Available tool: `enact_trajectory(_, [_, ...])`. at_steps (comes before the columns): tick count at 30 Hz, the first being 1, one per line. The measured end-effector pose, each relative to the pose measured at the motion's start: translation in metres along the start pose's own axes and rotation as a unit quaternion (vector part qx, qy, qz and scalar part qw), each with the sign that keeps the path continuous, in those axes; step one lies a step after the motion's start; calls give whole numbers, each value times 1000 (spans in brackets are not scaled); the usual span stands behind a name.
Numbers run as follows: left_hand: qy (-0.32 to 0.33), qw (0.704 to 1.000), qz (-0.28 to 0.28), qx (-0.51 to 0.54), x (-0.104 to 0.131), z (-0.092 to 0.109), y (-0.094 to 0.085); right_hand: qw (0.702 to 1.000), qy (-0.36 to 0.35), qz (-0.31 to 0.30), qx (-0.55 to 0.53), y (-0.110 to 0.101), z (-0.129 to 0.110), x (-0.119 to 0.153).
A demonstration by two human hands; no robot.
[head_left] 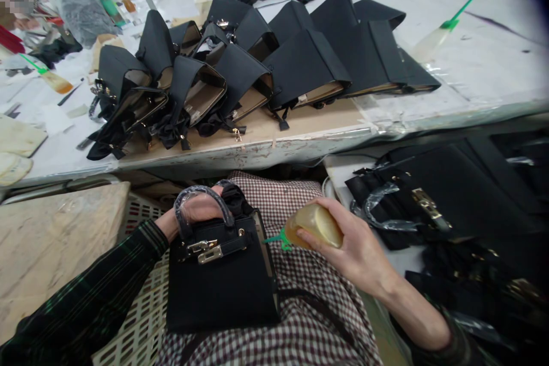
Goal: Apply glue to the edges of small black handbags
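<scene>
1. A small black handbag [223, 274] stands upright on the person's lap, on a checked apron; it is the landmark for everything below.
2. The left hand [195, 211] reaches in from the left of the handbag and curls around its plastic-wrapped top handle [201, 197], steadying the bag from above.
3. The right hand [351, 246], just right of the handbag, grasps a squeeze bottle of amber glue [315, 226]. Its green nozzle [274, 238] points left and sits at the bag's upper right edge, near the open side seam.
4. To do this well, judging from the pose: keep the handbag firmly upright by the handle, hold the nozzle tip close along the edge, and squeeze gently so that the glue stays a thin line and off the black outer face and gold clasp [206, 250].
5. Beyond the handbag, on the tabletop [472, 68], a row of unfinished black bags [300, 63] lies with flaps open.
6. Right of the handbag lies a heap of more black bags [450, 200], some with wrapped handles.
7. Far beyond, another glue bottle [437, 37] rests on the tabletop.
</scene>
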State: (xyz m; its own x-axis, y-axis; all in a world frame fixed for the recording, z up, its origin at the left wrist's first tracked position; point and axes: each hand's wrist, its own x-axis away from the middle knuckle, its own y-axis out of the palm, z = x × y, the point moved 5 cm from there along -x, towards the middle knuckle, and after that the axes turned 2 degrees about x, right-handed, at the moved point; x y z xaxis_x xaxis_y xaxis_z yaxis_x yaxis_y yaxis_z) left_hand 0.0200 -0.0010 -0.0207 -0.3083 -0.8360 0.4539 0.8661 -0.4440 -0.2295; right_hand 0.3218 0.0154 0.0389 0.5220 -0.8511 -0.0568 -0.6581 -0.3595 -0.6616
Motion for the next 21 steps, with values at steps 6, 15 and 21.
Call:
enact_trajectory(6, [0, 1000, 1, -1, 0, -3, 0, 999, -1, -48, -1, 1, -2, 14])
enact_trajectory(15, [-9, 1000, 19, -19, 5, 5, 4, 991, 45, -122, -34, 6, -4, 28])
enact_trajectory(21, [-2, 996, 59, -60, 26, 35, -12, 976, 144, -133, -95, -2, 8, 27])
